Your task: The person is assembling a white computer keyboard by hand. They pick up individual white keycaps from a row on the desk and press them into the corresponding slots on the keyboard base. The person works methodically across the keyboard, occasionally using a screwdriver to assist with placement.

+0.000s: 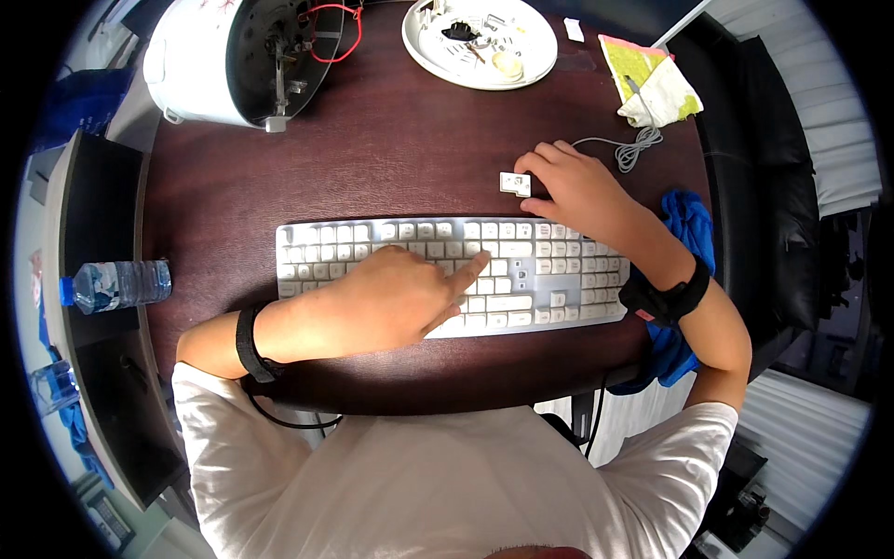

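Observation:
A white keyboard [556, 283] lies across the table in front of me, with bare patches toward its right side where keycaps are off. My left hand [405, 293] is over its middle, index finger stretched out to a key beside the bare patch. The other left fingers are folded and hold nothing. Beyond the keyboard, my right hand [573, 186] has thumb and fingertips on either side of a small cluster of white keycaps [515, 184]. Whether the keycaps rest on the table or are lifted, I cannot tell.
At the back left an opened white appliance [200, 70] shows its metal inside and a red wire. A white plate [419, 65] of small parts stands at the back. Right of it lie a folded cloth [652, 84] and a grey cable [639, 149]. A water bottle [121, 285] lies at the left.

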A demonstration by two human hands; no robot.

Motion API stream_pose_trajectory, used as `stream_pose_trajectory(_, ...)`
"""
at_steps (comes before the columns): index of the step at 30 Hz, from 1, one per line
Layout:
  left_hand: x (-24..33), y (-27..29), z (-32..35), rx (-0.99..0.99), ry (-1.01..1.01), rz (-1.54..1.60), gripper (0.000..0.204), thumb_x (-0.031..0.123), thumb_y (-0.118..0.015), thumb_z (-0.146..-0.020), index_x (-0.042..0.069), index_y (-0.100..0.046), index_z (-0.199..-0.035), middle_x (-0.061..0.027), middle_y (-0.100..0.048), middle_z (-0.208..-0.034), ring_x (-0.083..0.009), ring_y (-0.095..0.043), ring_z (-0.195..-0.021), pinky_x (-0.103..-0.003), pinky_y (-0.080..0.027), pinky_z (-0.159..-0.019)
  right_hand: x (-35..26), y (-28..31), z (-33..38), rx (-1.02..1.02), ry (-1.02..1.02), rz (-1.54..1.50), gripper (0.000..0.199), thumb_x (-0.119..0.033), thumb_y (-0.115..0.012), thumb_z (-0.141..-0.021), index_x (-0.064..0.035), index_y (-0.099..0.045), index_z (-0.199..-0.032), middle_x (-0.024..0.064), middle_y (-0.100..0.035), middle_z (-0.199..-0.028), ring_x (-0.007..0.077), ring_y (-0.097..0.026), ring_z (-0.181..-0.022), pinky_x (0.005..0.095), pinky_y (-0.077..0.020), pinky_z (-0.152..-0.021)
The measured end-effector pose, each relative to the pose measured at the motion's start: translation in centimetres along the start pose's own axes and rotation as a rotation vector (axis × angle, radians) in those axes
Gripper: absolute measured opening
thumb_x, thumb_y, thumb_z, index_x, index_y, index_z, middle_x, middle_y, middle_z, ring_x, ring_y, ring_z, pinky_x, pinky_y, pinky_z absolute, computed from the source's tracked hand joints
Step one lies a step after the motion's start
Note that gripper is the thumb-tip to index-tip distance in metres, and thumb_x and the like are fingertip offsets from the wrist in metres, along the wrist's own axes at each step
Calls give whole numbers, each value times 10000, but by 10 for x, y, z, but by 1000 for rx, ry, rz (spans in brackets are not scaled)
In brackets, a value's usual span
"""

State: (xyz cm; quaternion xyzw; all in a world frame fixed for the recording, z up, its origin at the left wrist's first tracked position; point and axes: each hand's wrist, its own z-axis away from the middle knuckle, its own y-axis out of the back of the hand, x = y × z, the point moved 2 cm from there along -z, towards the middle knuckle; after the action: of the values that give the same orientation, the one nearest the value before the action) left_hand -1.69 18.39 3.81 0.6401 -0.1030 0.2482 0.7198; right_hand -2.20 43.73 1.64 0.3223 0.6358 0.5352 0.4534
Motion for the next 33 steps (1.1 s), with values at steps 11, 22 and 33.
stream_pose_trajectory(11,3,24,-20,393,-31,-57,629,158,-679,-851,17,-455,-1422,-134,-642,-839,-309,-643,-693,-397,-548,-650,-13,32,7,-100,-22,-416,119,-68,-648,-818,16,-650,-902,127,-635,-790,267,-620,-674,348,-500,-637)
stream_pose_trajectory(22,12,34,-43,623,-103,330,219,62,-731,-843,14,-606,-1016,-74,-614,-792,-207,-648,-657,-318,-526,-581,-40,77,36,-274,-175,-728,235,-215,-722,-888,14,-682,-925,89,-661,-745,103,-609,-639,259,-463,-591)
stream_pose_trajectory(33,14,22,-47,471,67,724,159,108,-716,-883,32,-577,-894,-66,-622,-697,-170,-634,-592,-287,-489,-537,-49,35,51,-2,-391,-1275,216,-196,-589,-996,9,-650,-962,45,-640,-721,64,-619,-665,216,-471,-550)
